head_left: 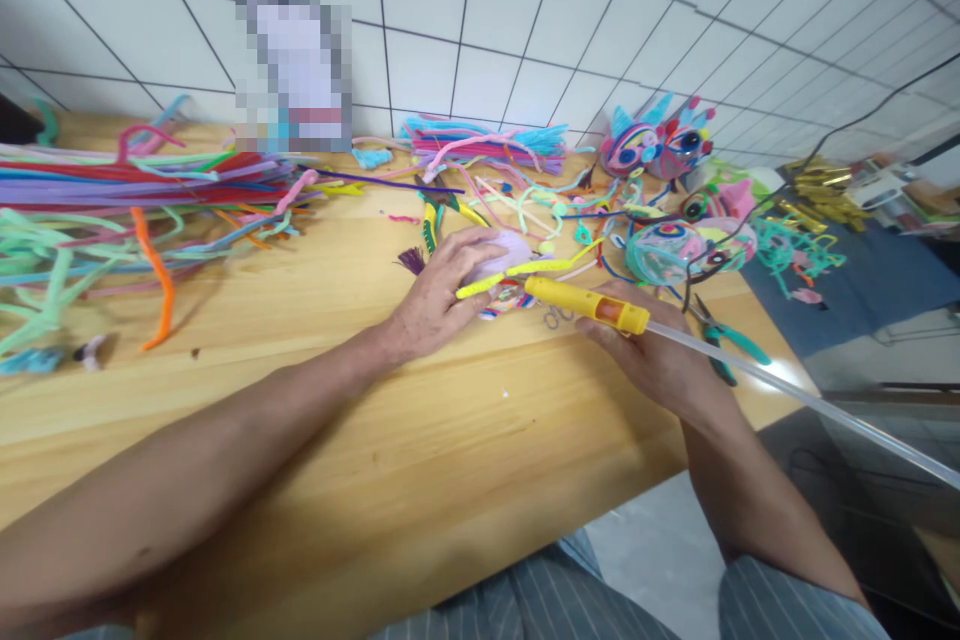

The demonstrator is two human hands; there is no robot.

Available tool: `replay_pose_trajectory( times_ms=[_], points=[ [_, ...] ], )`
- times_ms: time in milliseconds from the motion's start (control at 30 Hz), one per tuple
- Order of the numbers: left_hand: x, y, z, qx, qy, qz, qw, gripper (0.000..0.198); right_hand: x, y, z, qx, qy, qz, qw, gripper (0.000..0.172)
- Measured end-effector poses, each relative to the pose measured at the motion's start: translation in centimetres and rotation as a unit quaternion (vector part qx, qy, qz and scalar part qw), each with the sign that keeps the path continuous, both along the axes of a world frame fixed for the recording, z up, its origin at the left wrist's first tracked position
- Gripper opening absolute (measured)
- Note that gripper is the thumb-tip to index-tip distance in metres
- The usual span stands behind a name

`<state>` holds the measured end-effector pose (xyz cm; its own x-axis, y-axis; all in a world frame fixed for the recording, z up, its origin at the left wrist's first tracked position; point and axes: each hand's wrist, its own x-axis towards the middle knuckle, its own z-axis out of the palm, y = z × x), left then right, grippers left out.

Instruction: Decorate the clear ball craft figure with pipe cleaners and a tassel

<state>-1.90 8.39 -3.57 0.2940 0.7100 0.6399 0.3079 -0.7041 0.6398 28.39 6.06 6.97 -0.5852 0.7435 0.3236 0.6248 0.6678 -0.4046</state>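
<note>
In my right hand (637, 345) is a yellow hot glue gun (559, 296), with a long clear glue stick (787, 388) running out of its back end. The gun's front end lies close to a yellow pipe cleaner (551, 266). My left hand (446, 285) is closed around a rounded lilac craft piece (506, 253), which the yellow pipe cleaner crosses. Striped, colourful material shows beneath that piece; my fingers partly cover it. Just behind my left hand lie yellow-and-green pliers (430, 220), and a dark purple tassel (410, 261) is beside it.
Pipe cleaner bundles lie at the left (142, 182) and back (487, 145). Several decorated craft figures (634, 152) stand at the back right. Teal-handled pliers (739, 340) rest near the table's right edge. A black cable (814, 155) hangs across the right side.
</note>
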Motion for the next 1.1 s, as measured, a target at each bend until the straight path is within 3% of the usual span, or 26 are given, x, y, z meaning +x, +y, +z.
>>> replay_pose_trajectory(
  times_ms=[700, 1100],
  points=[
    [0.0, 0.0, 0.1, -0.003, 0.011, 0.005, 1.000, 0.042, -0.4, 0.2, 0.0, 0.013, 0.006, 0.023, 1.000, 0.014],
    [0.0, 0.0, 0.0, 0.002, 0.003, 0.002, 1.000, 0.041, 0.7, 0.2, -0.4, 0.007, -0.009, -0.005, 1.000, 0.012]
  ],
)
